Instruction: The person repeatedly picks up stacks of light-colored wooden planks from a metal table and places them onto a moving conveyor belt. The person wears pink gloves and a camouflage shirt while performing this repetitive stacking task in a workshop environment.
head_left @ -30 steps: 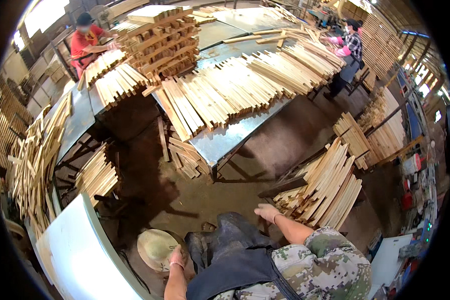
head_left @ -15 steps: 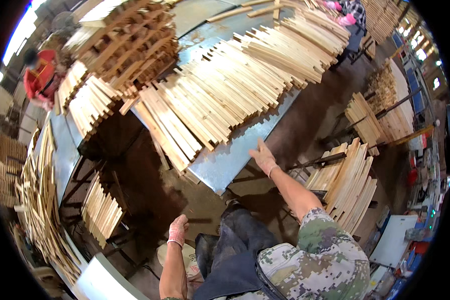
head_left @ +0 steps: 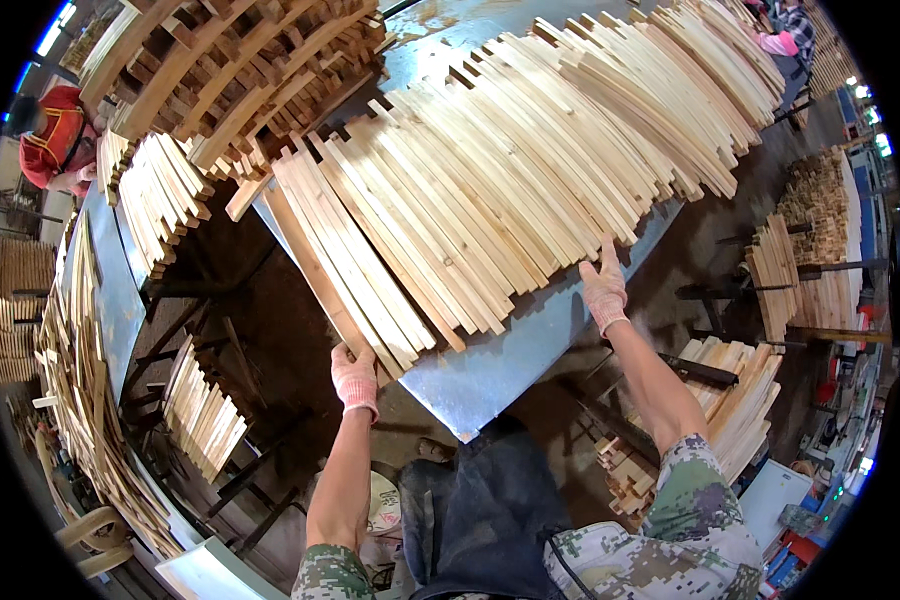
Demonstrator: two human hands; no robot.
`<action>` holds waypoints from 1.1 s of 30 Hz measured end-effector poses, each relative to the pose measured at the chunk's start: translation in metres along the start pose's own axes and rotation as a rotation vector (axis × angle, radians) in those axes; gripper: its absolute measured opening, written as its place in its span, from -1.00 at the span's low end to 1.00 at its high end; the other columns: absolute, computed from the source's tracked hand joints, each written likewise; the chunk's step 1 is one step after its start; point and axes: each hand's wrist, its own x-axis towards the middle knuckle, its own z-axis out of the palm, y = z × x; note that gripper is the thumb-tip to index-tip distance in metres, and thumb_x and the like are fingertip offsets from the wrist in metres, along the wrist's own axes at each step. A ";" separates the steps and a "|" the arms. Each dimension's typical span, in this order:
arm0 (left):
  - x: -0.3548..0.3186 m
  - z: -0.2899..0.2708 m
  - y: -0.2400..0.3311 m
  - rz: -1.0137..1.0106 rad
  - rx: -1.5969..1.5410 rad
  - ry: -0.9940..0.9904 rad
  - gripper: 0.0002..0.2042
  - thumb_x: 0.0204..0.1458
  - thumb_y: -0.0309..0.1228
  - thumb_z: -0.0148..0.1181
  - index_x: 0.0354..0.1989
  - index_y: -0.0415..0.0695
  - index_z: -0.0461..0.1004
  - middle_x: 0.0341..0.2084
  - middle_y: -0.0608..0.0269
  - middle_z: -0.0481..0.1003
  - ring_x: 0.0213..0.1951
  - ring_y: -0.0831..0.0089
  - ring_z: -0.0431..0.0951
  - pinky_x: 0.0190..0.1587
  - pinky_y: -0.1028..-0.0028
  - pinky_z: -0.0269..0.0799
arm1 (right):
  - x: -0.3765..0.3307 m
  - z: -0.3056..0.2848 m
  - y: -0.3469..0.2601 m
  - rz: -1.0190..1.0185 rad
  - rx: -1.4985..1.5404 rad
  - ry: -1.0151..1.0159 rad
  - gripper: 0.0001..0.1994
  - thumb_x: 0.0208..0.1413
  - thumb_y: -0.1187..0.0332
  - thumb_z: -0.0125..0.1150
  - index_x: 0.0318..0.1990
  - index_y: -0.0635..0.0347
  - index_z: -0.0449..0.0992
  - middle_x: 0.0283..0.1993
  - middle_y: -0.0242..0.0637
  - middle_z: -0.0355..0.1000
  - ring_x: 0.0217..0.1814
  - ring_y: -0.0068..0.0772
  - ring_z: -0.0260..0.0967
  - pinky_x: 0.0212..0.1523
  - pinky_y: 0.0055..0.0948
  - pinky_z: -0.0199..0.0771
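A long row of pale wooden strips [head_left: 490, 170] lies side by side on a blue-grey metal table [head_left: 460, 385], their near ends uneven. My left hand [head_left: 354, 380], in a pinkish work glove, is closed at the near end of the outermost left strip [head_left: 315, 265], which is slightly darker. Farther right, my gloved right hand [head_left: 605, 292] is at the near ends of the strips, thumb and fingers apart. It looks to be touching them, though the exact contact is hard to make out.
A tall stack of crossed lumber [head_left: 240, 80] stands at the back left. Beside it, a person in red [head_left: 55, 145] is near another group of strips [head_left: 165, 195]. More strips rest on racks at lower left [head_left: 205, 415] and right [head_left: 740, 395]. The table's corner points toward me.
I have come closer to the table. My left hand has risen from my side to the outermost strip's end. My right hand has reached forward and right to the row's near ends.
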 end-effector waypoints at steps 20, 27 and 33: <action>0.113 -0.001 0.040 -0.175 -0.540 0.047 -0.34 0.26 0.00 0.43 0.31 -0.31 0.48 0.06 0.07 0.62 0.00 0.32 0.61 0.13 0.24 0.56 | 0.067 0.006 -0.056 -0.519 0.089 -0.062 -0.41 0.26 0.31 0.36 0.42 0.32 0.45 0.18 0.11 0.60 0.18 0.07 0.60 0.21 -0.15 0.60; 0.132 -0.002 0.042 -0.342 -0.798 -0.296 -0.09 0.31 0.10 0.29 0.69 0.01 -0.02 0.47 0.07 0.33 0.41 0.13 0.41 0.45 0.09 0.37 | 0.107 0.034 -0.054 -0.297 0.349 -0.424 -0.30 0.41 0.32 0.22 0.63 0.27 0.17 0.65 0.01 0.21 0.69 -0.11 0.16 0.61 -0.25 0.18; 0.139 0.008 0.064 -0.249 -0.689 -0.262 -0.08 0.24 0.08 0.39 0.63 0.00 0.02 0.35 0.03 0.43 0.29 0.11 0.52 0.31 0.09 0.53 | 0.126 0.059 -0.097 -0.254 0.621 -0.508 -0.25 0.44 0.27 0.20 0.67 0.26 0.07 0.74 -0.09 0.04 0.78 -0.19 -0.05 0.69 -0.29 -0.03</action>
